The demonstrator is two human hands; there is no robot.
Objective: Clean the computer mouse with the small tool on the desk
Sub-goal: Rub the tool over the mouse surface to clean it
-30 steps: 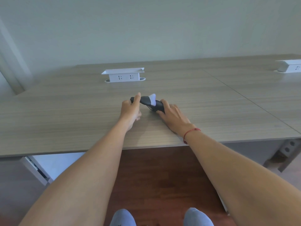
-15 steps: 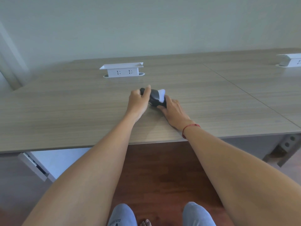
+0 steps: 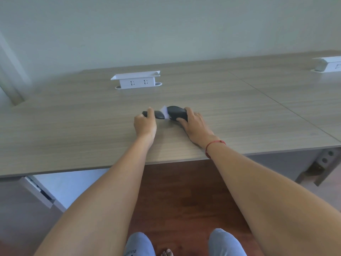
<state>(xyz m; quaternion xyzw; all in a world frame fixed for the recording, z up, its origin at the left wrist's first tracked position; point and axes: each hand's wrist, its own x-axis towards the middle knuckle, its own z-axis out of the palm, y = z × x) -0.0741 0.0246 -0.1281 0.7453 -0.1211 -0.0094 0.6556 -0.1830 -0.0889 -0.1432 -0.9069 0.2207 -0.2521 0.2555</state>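
Observation:
A black computer mouse (image 3: 177, 112) lies on the wooden desk (image 3: 73, 130), a little past the middle of its near part. My right hand (image 3: 193, 124) rests on the desk and grips the mouse from its right side. My left hand (image 3: 144, 124) is closed on the dark handle of a small brush (image 3: 156, 115), held level just above the desk. Its white bristles (image 3: 164, 111) touch the left end of the mouse. A red string bracelet (image 3: 212, 146) circles my right wrist.
A white pop-up socket box (image 3: 135, 80) stands on the desk behind the mouse. A second socket box (image 3: 330, 64) sits at the far right on the adjoining desk. A seam (image 3: 276, 102) divides the two desks. A drawer unit (image 3: 38, 193) is below left.
The brush has drawn back to the left, from over the mouse to its left end. My right hand stays on the mouse. The camera view has shifted slightly.

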